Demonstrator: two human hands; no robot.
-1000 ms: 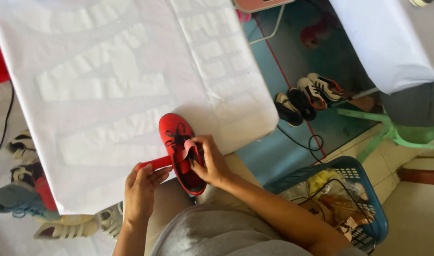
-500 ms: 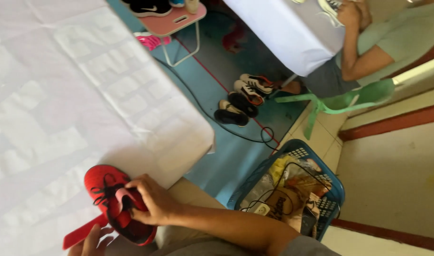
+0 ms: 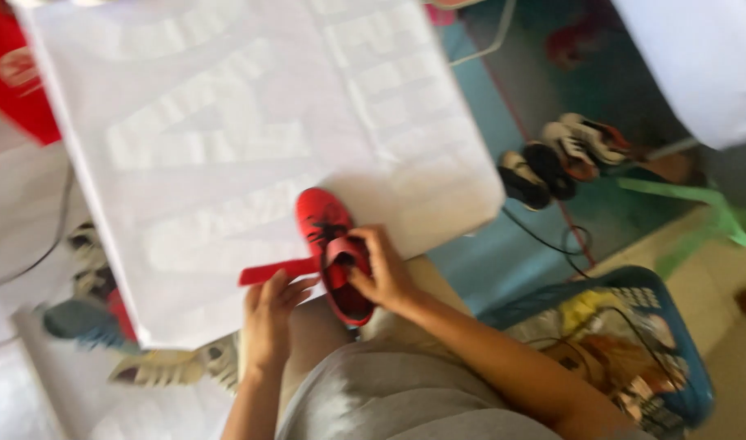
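The right hand (image 3: 382,273) holds a red shoe (image 3: 334,253) at its opening, with the fingers bent around the tongue and the thumb side against the inner edge. The shoe lies at the near edge of a white table (image 3: 226,122), its toe pointing away from the person and its heel hanging over the person's lap. Just left of the shoe, the left hand (image 3: 268,316) is half open, the fingers stretched up and touching a flat red strip (image 3: 277,270) that lies on the table and reaches to the side of the shoe. I cannot tell if this hand really grips the strip or only presses on it.

Right of the shoe and a little nearer, a blue basket (image 3: 682,367) stands on the floor, full of mixed things. Left of the shoe, under the table edge, some light and dark shoes (image 3: 157,371) lie on the floor, blurred. Farther right from the red shoe, past the table corner, several pairs of black and white shoes (image 3: 560,159) stand in a row on the blue floor, with a green chair leg (image 3: 690,200) near them.
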